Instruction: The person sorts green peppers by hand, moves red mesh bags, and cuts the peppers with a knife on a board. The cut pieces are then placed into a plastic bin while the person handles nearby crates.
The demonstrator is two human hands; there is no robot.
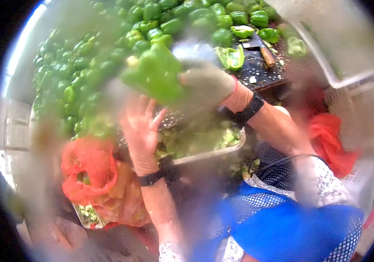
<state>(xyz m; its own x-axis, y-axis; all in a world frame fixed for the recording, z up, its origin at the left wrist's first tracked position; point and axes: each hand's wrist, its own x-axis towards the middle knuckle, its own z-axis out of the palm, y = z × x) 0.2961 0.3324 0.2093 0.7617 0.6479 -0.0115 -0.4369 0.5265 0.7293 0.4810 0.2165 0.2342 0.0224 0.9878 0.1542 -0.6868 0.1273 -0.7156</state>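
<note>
Pinching a green bell pepper (pixel 157 72) in the gloved right hand (pixel 206 83), with the bare left hand (pixel 141 129) spread just below. Facing heaped peppers (pixel 174 26) beyond the grip, a seed-flecked dark board (pixel 250 65) to its right, a white crate (pixel 317 54) farther right.

Pepper (pixel 158 72) green; mesh bag (pixel 119 190) red; sleeve (pixel 326 185) patterned.
</note>
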